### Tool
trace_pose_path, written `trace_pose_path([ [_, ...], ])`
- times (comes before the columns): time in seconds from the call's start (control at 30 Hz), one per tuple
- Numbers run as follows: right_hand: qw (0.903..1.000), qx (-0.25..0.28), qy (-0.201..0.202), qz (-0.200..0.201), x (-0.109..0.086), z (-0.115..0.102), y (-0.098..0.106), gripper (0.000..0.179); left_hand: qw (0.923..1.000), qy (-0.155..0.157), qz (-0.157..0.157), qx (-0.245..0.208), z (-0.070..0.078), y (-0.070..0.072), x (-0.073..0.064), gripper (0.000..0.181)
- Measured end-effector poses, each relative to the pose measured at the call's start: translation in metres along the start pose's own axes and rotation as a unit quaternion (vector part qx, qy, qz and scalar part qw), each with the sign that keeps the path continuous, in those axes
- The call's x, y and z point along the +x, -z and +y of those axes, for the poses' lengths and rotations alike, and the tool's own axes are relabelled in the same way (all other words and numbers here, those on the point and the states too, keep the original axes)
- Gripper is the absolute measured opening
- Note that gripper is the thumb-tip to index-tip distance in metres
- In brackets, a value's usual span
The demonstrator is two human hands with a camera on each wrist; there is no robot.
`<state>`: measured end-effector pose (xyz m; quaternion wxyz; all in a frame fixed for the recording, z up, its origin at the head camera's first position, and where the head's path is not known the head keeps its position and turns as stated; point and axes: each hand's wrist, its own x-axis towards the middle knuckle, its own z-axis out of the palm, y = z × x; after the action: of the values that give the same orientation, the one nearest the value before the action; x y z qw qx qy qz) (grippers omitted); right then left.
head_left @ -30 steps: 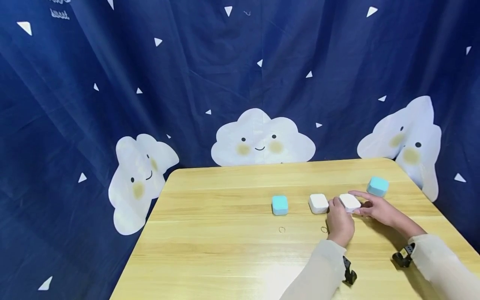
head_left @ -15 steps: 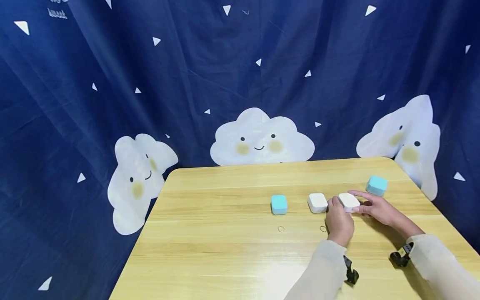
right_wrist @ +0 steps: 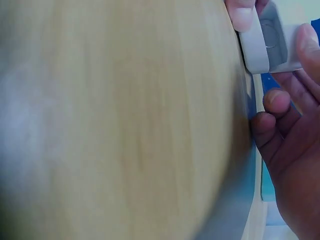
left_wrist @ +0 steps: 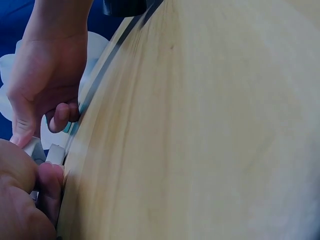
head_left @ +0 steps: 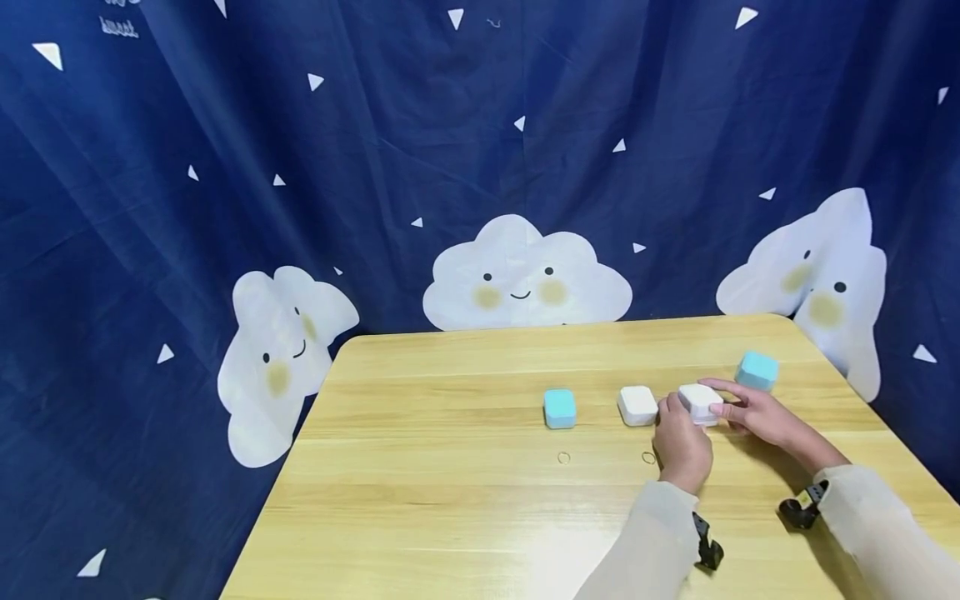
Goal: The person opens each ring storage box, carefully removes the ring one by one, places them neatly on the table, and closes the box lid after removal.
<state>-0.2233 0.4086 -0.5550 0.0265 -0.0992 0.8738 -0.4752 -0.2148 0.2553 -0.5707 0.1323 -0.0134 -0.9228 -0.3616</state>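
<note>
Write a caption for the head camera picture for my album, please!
Left hand and right hand hold a white box at a wooden table, a smiling cloud on the blue curtain behind.

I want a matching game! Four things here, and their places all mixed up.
1. Opened white square box
2. Dark-blue cloud-print fabric curtain
3. Leftmost light-blue square box
4. Rightmost light-blue square box

A. Behind the pale wooden table
B. Just beyond the right hand
C. Held by the left hand and right hand
D. On the table, away from both hands

Pairs: 1-C, 2-A, 3-D, 4-B
</note>
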Motion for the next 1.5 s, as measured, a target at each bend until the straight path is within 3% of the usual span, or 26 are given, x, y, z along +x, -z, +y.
trace_pose_path([
  [0.3, 0.9994, -0.008, -0.033, -0.005, 0.003, -0.007, 0.002, 0.052, 1.0, 0.001, 0.0, 0.001, 0.002, 0.001, -0.001, 0.054],
  [0.7, 0.9982, 0.045, -0.034, 0.019, 0.01, -0.01, 0.0, 0.049, 1.0, -0.001, -0.002, -0.009, 0.002, 0.002, -0.001, 0.058],
  [1.1, 0.9974, 0.03, -0.057, 0.033, 0.014, -0.01, -0.002, 0.055, 0.9999, 0.0, -0.002, -0.014, -0.001, 0.0, -0.002, 0.062],
  [1.5, 0.9923, 0.029, -0.11, 0.048, 0.025, -0.015, -0.004, 0.069, 0.9999, 0.004, 0.006, -0.008, -0.001, -0.002, -0.001, 0.067],
])
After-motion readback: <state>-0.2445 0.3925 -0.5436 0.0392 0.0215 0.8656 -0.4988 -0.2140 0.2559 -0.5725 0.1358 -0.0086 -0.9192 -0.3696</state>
